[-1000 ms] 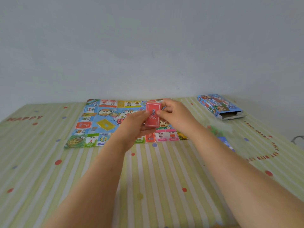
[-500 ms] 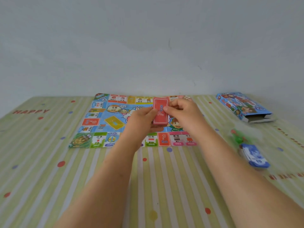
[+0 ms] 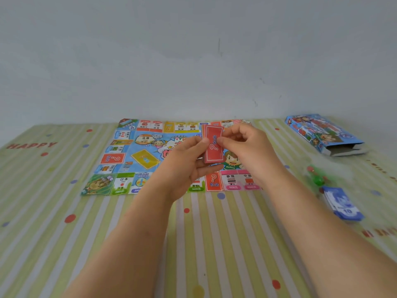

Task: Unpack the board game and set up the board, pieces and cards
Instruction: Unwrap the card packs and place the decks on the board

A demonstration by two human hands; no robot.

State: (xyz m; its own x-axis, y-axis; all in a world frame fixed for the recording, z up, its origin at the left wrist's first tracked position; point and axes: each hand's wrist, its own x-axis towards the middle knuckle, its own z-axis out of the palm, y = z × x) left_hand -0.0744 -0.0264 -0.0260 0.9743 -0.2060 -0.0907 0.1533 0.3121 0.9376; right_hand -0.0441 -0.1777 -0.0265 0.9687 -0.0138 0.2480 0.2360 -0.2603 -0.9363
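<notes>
The board [image 3: 150, 155] is already unfolded and lies flat on the far middle of the desk [image 3: 214, 244], its printed squares facing up. The box [image 3: 322, 134] lies on its side at the far right, well apart from the board, with its open end turned toward the near side; what remains inside it cannot be made out.

Both hands are raised over the right half of the board and share a stack of red cards [image 3: 212, 145], held upright with the question-mark back showing. The left hand [image 3: 184, 166] has its fingers curled round the lower part of the stack, thumb pressed on the face. The right hand [image 3: 249, 151] pinches the right edge between thumb and fingertips. The top cards sit slightly askew at the upper left corner, so this looks like squaring up or sorting the deck — not yet placing it.

On the right of the desk, near the right forearm, a blue stack [image 3: 341, 203] of printed slips lies flat, and just beyond it sit some green pieces [image 3: 318, 177], blurred, apparently in a clear wrapper.

So the unpacking seems largely done and the board is laid. What is left, by my reading: setting the red cards down — likely on the red question-mark panel [image 3: 112, 158] at the board's left — then freeing and placing the pieces, and sorting the blue stack.
</notes>
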